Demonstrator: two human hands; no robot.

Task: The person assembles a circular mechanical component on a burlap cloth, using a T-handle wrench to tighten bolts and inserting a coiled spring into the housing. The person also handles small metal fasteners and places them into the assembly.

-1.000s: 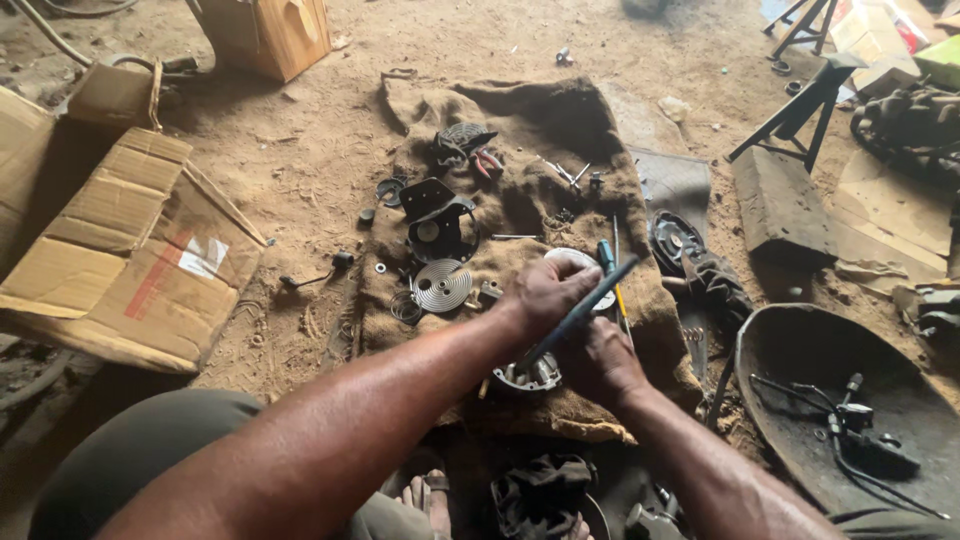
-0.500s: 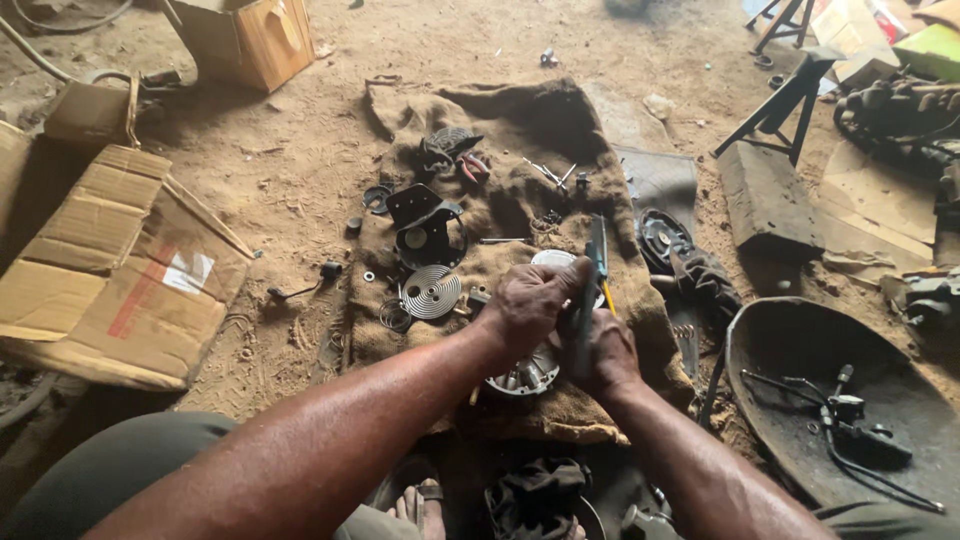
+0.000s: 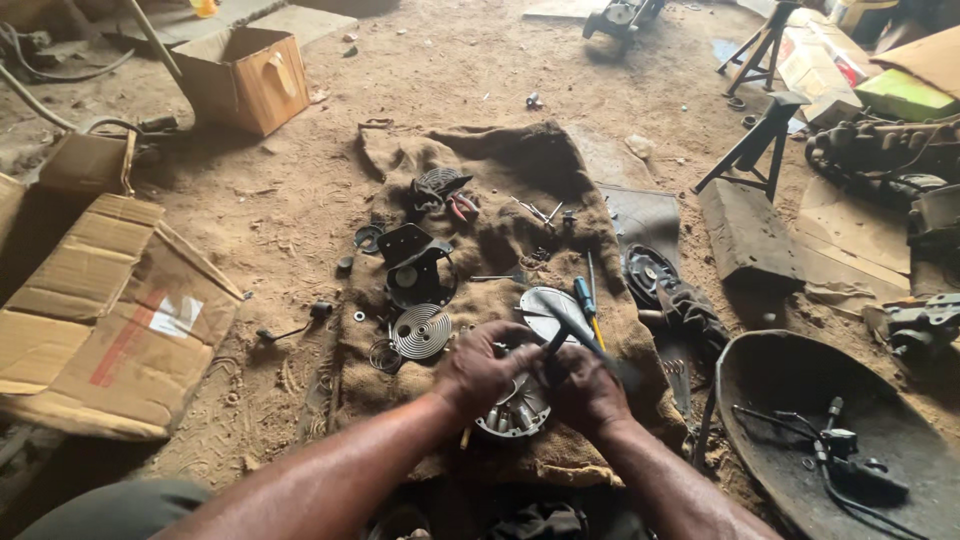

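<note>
Dirt floor, burlap sack [image 3: 520, 180] carrying loose parts. Left hand [image 3: 480, 370] is gripping round metal assembly [image 3: 515, 412] on sack; right hand [image 3: 585, 390] is clamping dark tool [image 3: 575, 335]. Grooved disc [image 3: 421, 331] and bracket [image 3: 412, 262] lying removed; disassembly appears partway.

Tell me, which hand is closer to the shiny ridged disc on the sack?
Left. The left hand sits just right of the ridged disc; the right hand is farther right, beyond the left.
</note>
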